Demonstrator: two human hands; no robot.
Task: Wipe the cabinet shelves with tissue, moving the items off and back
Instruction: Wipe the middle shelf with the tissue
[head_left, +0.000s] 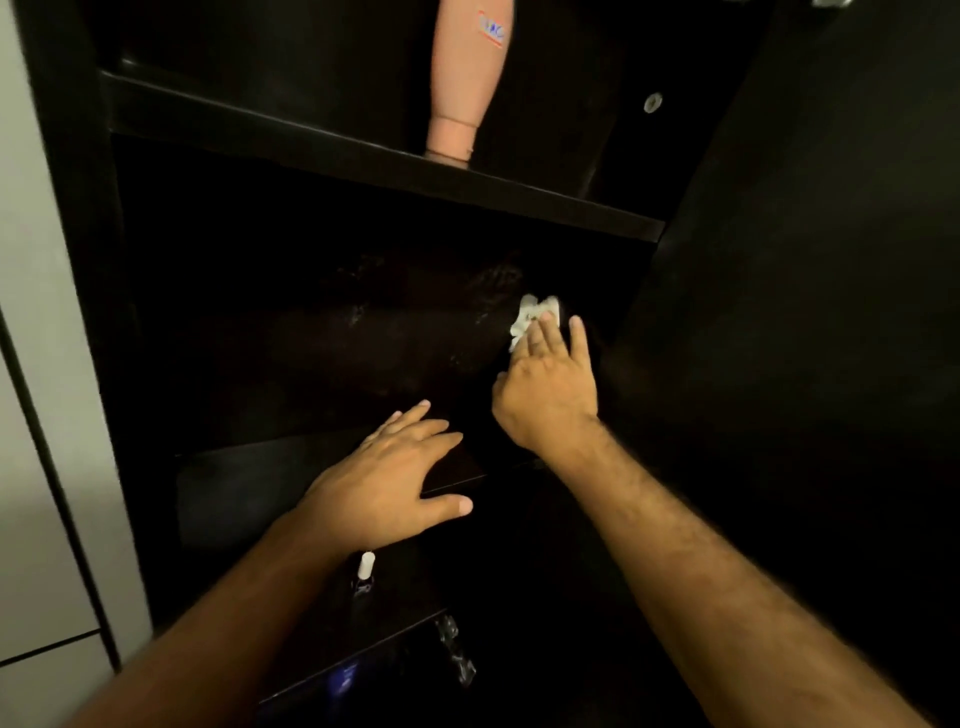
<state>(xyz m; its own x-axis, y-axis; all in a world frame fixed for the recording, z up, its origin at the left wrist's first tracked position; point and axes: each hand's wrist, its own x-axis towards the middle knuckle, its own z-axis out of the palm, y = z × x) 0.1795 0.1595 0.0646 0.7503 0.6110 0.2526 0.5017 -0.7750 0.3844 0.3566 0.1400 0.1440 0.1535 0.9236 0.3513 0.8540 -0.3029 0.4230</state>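
pressing tissue to the dark shelf

pressing down with straight fingers, the right hand (545, 387) holds a crumpled white tissue (532, 317) flat against the middle shelf (322, 358) of a black cabinet (72, 208), close to the right inner wall. the tissue pokes out past the fingertips, partly hidden under them; nothing is curled round it, the hand is flat and spread. pale smears and dusty marks show on the shelf surface to the left of the tissue.

the left hand (387, 480) lies open, fingers spread and thumb out, resting on the front edge of the same shelf, nearer the viewer and apart from the right hand. it holds nothing.

on the shelf above (363, 156) stands a peach-coloured bottle (465, 78) upside down on its cap, with a small label on its side. below the left wrist, on a lower shelf (363, 639), stands a small bottle with a white cap (365, 571); beside it near the edge are clear objects too blurred to tell. a pale wall (31, 364) runs along the left of the cabinet.
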